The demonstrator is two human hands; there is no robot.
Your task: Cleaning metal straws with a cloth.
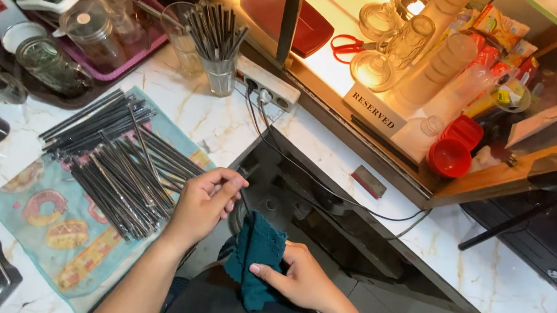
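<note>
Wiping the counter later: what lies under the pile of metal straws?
The metal straws lie on a light-blue patterned cloth over the marble counter; its pattern beneath them is hidden.

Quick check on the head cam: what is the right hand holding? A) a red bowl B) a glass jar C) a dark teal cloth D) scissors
C: the right hand grips a dark teal cloth in front of the body, while the left hand pinches a metal straw beside the pile of straws.
</note>
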